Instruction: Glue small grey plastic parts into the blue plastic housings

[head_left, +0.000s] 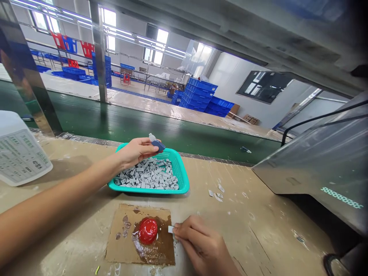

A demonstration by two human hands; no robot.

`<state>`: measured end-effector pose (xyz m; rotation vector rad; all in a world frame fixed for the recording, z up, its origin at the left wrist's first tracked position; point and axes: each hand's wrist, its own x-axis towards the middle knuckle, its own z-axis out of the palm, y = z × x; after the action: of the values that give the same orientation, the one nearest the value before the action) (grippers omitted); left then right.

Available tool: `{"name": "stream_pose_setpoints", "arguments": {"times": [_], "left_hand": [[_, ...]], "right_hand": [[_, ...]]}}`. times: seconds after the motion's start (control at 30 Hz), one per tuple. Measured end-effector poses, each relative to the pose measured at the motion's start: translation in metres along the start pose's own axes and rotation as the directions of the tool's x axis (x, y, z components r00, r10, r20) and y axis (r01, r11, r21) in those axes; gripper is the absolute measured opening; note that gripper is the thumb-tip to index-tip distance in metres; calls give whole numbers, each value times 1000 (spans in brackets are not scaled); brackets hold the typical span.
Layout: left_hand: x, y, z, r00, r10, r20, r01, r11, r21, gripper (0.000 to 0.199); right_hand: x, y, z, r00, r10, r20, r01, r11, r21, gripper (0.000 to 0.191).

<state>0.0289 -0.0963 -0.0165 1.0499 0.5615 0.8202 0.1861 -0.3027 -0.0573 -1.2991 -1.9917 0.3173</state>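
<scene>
- Left hand (139,150): arm stretched forward from the left edge; fingers closed on a dark blue-grey plastic piece with a pale tip (158,145), raised above a turquoise perforated plastic basket (184,183).
- Right hand (202,243): low, reaching in from lower right; thumb and fingers pinch a small, flat light-grey piece (170,229) at the right edge of a wet-stained brown cardboard sheet (115,251).
- Hands well apart.

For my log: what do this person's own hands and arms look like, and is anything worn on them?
The left hand and right hand are ungloved, with no rings discernible. The left forearm is bare to the picture's edge: no sleeve, watch or bracelet shows.
</scene>
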Motion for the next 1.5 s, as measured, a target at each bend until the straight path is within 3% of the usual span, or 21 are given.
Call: {"name": "stream_pose_setpoints", "arguments": {"times": [0.13, 0.27, 0.4, 0.5, 0.6, 0.73, 0.9, 1.1, 1.3, 1.4, 1.5], "left_hand": [[0, -1, -2, 996, 30, 81, -33, 999, 42, 19], [-2, -2, -2, 987, 43, 157, -56, 996, 76, 24], [-13, 0, 9, 967, 76, 243, -124, 974, 188, 21], [-24, 4, 20, 957, 88, 277, -171, 941, 292, 18], [-35, 8, 29, 958, 94, 273, -180, 934, 310, 18], [-40, 11, 32, 957, 83, 277, -165, 944, 286, 16], [-38, 11, 28, 958, 93, 271, -180, 932, 315, 17], [-39, 9, 29, 962, 101, 254, -191, 914, 358, 18], [-41, 9, 32, 960, 202, 195, -258, 909, 328, 15], [-42, 9, 34, 957, 236, 166, -268, 940, 212, 15], [-43, 8, 39, 971, 201, 130, -199, 980, -25, 23]], "right_hand": [[1, -3, -2, 998, -52, -39, 52, 999, -12, 20], [5, -7, -7, 996, -84, 10, 84, 996, -23, 21], [27, -19, -26, 999, 9, 41, -10, 1000, 13, 17], [57, -26, -46, 990, 80, -118, -67, 992, 110, 9], [86, -21, -57, 948, 211, -240, -133, 943, 305, 3], [105, -8, -50, 917, 324, -235, -180, 858, 481, 9], [107, -3, -38, 908, 345, -238, -195, 849, 491, 10], [107, -7, -36, 928, 255, -273, -142, 917, 372, 5], [105, -3, -28, 926, 147, -347, -32, 948, 317, 12], [101, -2, -19, 950, 61, -305, 12, 973, 232, 24], [99, -6, -11, 972, -8, -237, 26, 997, 72, 41]]}}
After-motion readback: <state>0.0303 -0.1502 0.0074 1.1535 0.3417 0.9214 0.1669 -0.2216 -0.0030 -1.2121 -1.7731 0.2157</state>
